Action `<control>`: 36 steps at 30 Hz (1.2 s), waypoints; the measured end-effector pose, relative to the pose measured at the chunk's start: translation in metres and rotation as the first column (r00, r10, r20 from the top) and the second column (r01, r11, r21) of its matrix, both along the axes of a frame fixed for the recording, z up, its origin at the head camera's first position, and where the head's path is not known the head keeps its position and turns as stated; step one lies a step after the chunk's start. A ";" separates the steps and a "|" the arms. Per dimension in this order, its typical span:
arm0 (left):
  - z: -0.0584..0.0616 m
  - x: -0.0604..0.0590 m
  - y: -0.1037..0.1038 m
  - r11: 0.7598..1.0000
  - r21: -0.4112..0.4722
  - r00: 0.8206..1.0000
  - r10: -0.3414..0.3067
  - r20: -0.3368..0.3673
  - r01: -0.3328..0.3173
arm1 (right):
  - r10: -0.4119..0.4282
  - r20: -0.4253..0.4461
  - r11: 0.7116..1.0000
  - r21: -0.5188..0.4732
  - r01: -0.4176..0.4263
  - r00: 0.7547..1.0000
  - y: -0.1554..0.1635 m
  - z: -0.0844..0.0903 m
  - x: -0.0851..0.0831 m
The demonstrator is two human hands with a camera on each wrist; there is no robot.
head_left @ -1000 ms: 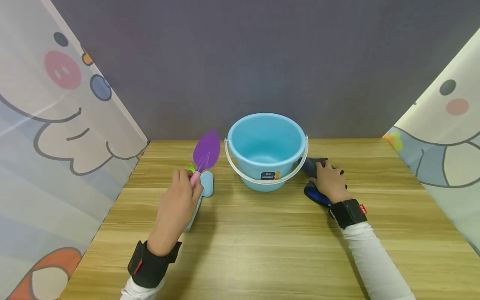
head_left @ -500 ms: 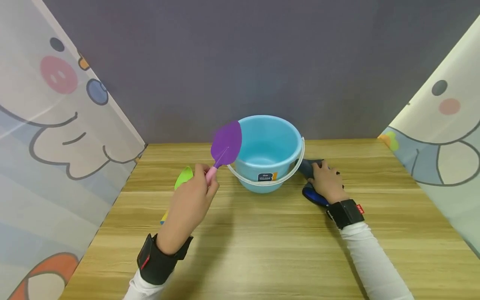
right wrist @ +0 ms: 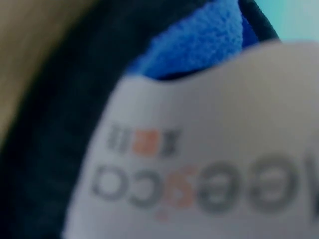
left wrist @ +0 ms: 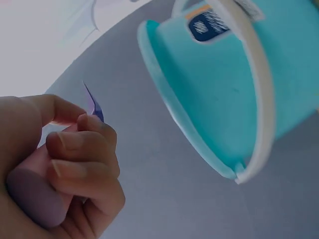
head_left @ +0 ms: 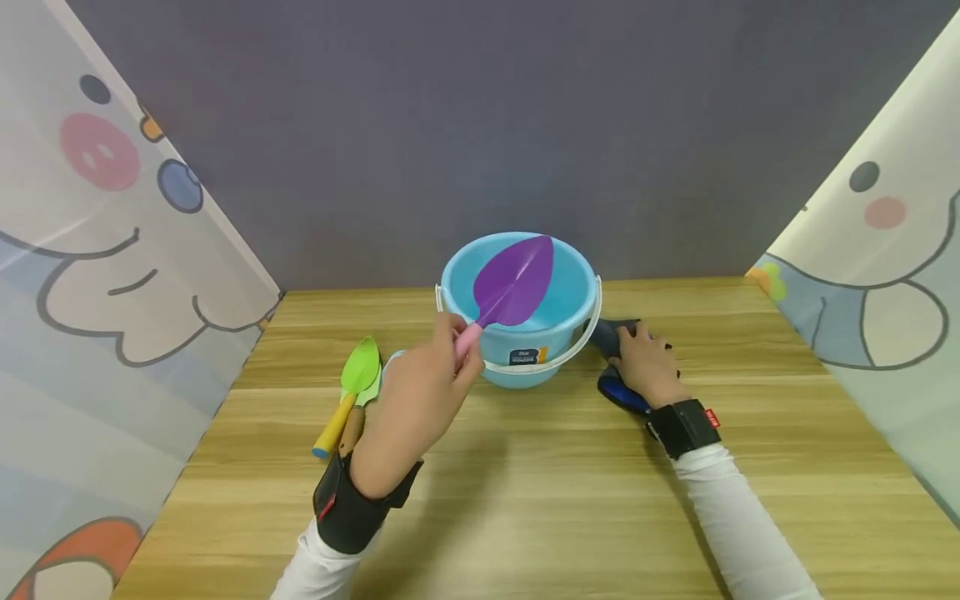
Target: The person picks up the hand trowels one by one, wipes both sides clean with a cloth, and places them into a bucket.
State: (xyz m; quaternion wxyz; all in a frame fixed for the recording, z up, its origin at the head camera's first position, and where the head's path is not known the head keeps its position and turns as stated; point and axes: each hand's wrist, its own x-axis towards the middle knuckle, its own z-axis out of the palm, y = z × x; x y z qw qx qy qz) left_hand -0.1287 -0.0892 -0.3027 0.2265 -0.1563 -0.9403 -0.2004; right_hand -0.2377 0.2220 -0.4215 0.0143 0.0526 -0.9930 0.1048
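Observation:
My left hand (head_left: 420,387) grips the pink handle of a garden trowel (head_left: 514,283) with a purple blade, its fingers curled round the handle in the left wrist view. In the head view the blade overlaps the mouth of a light blue bucket (head_left: 517,379) with a white handle. Right of the bucket, my right hand (head_left: 647,365) rests with spread fingers on dark gloves (head_left: 622,392). Up close in the right wrist view, blue fleece lining (right wrist: 199,42) and a white printed label (right wrist: 209,144) show.
Left of my left hand lie a green trowel (head_left: 361,364) with a yellow handle and a tool with a brown handle (head_left: 351,432). A light blue thing is mostly hidden behind that hand. A dark wall (head_left: 525,125) stands behind the wooden table (head_left: 562,500).
My left hand has carried the purple trowel rightward from above the tools on the left to over the bucket, uncovering the green trowel. My right hand has stayed on the gloves.

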 end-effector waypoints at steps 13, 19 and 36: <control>0.012 -0.011 0.018 0.999 -0.020 0.998 -0.035 0.044 0.036 | 0.001 -0.024 1.000 -0.009 -0.001 1.000 -0.008 -0.002 0.001; 0.013 -0.018 0.013 0.999 -0.019 0.997 -0.032 0.074 0.033 | -0.025 -0.018 1.000 -0.003 0.025 1.000 -0.006 -0.001 -0.002; 0.012 -0.022 0.011 1.000 -0.008 0.999 -0.029 0.014 0.029 | -0.063 -0.098 0.992 -0.113 0.052 0.993 0.009 0.040 0.009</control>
